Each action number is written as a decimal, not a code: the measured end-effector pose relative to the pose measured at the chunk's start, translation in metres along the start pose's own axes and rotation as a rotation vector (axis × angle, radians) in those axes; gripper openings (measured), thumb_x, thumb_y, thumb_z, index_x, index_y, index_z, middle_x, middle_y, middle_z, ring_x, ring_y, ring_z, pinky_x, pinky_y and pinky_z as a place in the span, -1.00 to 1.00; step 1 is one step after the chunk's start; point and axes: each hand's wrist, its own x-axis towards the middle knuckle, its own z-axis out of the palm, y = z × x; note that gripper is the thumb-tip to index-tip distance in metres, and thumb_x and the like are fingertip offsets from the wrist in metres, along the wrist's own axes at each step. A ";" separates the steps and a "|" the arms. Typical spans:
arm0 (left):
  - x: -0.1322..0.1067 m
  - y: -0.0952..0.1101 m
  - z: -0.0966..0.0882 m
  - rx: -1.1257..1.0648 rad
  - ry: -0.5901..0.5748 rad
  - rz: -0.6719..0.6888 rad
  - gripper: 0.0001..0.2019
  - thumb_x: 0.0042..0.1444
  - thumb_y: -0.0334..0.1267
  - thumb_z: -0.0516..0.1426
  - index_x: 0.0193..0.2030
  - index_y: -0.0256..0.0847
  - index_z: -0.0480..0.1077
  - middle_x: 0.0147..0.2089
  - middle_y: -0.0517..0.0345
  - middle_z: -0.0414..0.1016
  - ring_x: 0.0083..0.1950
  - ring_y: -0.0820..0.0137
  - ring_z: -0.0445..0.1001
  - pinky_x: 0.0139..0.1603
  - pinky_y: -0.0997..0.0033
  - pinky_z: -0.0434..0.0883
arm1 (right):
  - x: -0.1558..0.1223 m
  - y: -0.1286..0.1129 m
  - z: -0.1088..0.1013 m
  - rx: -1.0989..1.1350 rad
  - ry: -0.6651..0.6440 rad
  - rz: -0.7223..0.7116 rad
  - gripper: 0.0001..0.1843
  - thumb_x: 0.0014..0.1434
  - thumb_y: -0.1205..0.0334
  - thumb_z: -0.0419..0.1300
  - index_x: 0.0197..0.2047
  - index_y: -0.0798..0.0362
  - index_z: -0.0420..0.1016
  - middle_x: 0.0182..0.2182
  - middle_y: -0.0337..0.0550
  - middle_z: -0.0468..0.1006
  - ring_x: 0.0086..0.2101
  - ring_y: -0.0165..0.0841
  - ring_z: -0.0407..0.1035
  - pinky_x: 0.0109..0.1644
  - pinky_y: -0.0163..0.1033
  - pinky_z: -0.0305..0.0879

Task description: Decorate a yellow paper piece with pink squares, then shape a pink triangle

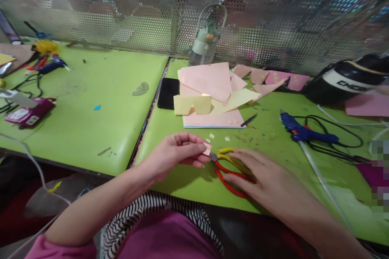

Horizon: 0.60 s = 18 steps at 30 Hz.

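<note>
Thumb and fingertips of the left hand (184,150) are closed in a pinch on a small pink paper piece (207,149), which juts out from the fingertips towards the scissors (228,171). The right hand (266,174), somewhat blurred, has hold of these by their red and yellow handles, thumb at the red one and fingers along the yellow one; the handles stand apart, and the short blades reach to the lower right edge of the paper piece, though whether they are parted or biting into it I cannot tell. Just beyond the pinch lie pale paper scraps (227,139) on the green tabletop (188,188). Farther out from the left hand is a stack of paper sheets (209,81), mostly pink, with a folded, notched yellow paper strip (192,105) across its near side and a dark slim tool (249,119) at its near right corner. A black phone (168,94) lies left of the stack, and a pale green bottle (206,44) stands behind it, before a perforated metal screen (106,28). Notched pink strips (281,79) are at the far right of the stack. To the right of the scissors grip and farther out lies a blue glue gun (306,130), with a black container (337,83) behind it. Well left of the pinch are a half-round piece (140,88), a blue scrap (97,107) and a magenta device (32,112).
</note>
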 end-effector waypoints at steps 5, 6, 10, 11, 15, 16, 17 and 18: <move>0.000 -0.006 0.005 -0.012 -0.023 -0.029 -0.82 -0.02 -0.31 0.37 -0.32 -0.31 0.51 -0.36 0.14 0.60 -0.38 0.50 0.57 -0.29 0.52 0.51 | 0.001 -0.034 -0.001 -0.038 0.339 -0.316 -0.88 0.27 0.15 0.19 -0.13 -0.17 0.51 -0.27 -0.17 0.62 -0.28 -0.24 0.52 -0.19 -0.14 0.45; 0.000 -0.007 0.005 -0.016 -0.033 -0.038 -0.83 -0.01 -0.31 0.37 -0.31 -0.32 0.51 -0.38 0.15 0.59 -0.38 0.51 0.57 -0.28 0.53 0.51 | 0.002 -0.039 0.000 -0.075 0.401 -0.390 -0.89 0.27 0.23 0.20 -0.14 -0.15 0.51 -0.28 -0.18 0.61 -0.28 -0.27 0.52 -0.20 -0.18 0.44; -0.001 -0.008 0.006 -0.036 -0.055 -0.037 -0.86 0.03 -0.33 0.35 -0.31 -0.32 0.51 -0.40 0.17 0.59 -0.37 0.53 0.57 -0.27 0.55 0.50 | 0.004 -0.047 0.007 -0.143 0.484 -0.457 -0.90 0.22 0.34 0.27 -0.19 -0.04 0.48 -0.33 -0.20 0.56 -0.35 -0.38 0.48 -0.29 -0.29 0.40; -0.001 -0.009 0.006 -0.039 -0.050 -0.027 -0.85 0.03 -0.32 0.35 -0.31 -0.32 0.51 -0.40 0.17 0.59 -0.37 0.53 0.58 -0.26 0.55 0.50 | 0.004 -0.048 0.009 -0.124 0.480 -0.434 -0.91 0.21 0.33 0.27 -0.21 -0.02 0.48 -0.35 -0.20 0.54 -0.38 -0.40 0.46 -0.35 -0.31 0.38; -0.001 -0.009 0.008 -0.030 -0.028 0.025 -0.84 0.03 -0.30 0.35 -0.31 -0.32 0.49 -0.37 0.16 0.59 -0.36 0.51 0.57 -0.25 0.51 0.50 | 0.006 -0.047 0.013 -0.032 0.444 -0.342 -0.93 0.20 0.32 0.29 -0.23 0.03 0.48 -0.36 -0.21 0.52 -0.46 -0.47 0.41 -0.50 -0.36 0.29; -0.001 -0.008 0.009 -0.026 -0.022 0.033 -0.83 0.03 -0.29 0.35 -0.32 -0.32 0.48 -0.37 0.15 0.59 -0.36 0.51 0.57 -0.24 0.50 0.50 | 0.007 -0.047 0.014 -0.018 0.442 -0.333 -0.93 0.20 0.33 0.29 -0.24 0.03 0.48 -0.36 -0.21 0.52 -0.47 -0.48 0.39 -0.50 -0.37 0.28; -0.001 -0.008 0.009 -0.020 -0.014 0.037 -0.83 0.03 -0.29 0.35 -0.33 -0.32 0.48 -0.38 0.15 0.59 -0.37 0.51 0.56 -0.25 0.49 0.50 | 0.007 -0.047 0.014 -0.007 0.441 -0.328 -0.93 0.20 0.33 0.29 -0.24 0.04 0.48 -0.36 -0.22 0.52 -0.48 -0.49 0.38 -0.50 -0.38 0.28; -0.002 -0.008 0.010 -0.014 -0.004 0.038 -0.82 0.02 -0.29 0.35 -0.33 -0.33 0.47 -0.39 0.15 0.58 -0.37 0.51 0.56 -0.25 0.49 0.50 | 0.007 -0.048 0.015 0.000 0.442 -0.330 -0.93 0.19 0.33 0.29 -0.24 0.04 0.48 -0.36 -0.22 0.51 -0.49 -0.50 0.37 -0.50 -0.38 0.28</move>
